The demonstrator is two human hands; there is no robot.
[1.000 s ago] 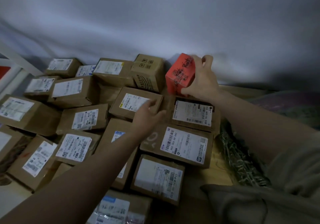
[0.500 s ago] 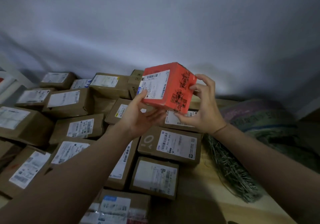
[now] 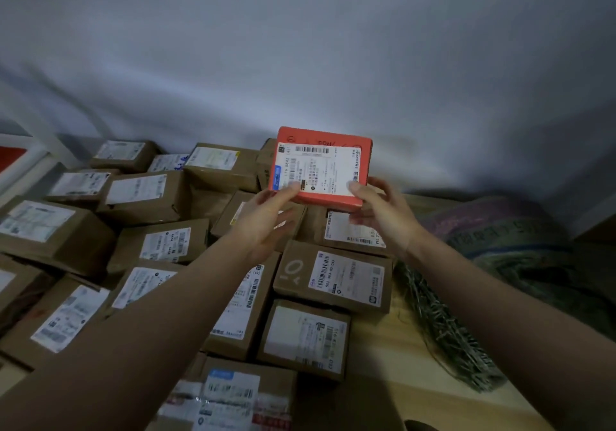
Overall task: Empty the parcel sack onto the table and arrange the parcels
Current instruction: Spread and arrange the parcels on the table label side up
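A red parcel with a white shipping label facing me is held in the air above the pile, near the back wall. My left hand pinches its lower left corner, thumb on the label and fingers underneath. My right hand pinches its lower right corner the same way. Several brown cardboard parcels with white labels lie side by side on the wooden table below. The woven parcel sack lies crumpled at the right.
A pale wall closes off the back of the table. The sack's frayed edge trails across the bare wood at the right. A white frame with a red panel stands at the far left.
The red parcel went from standing against the wall in my right hand alone to being lifted and turned label-up. Both hands now hold it by its near corners.
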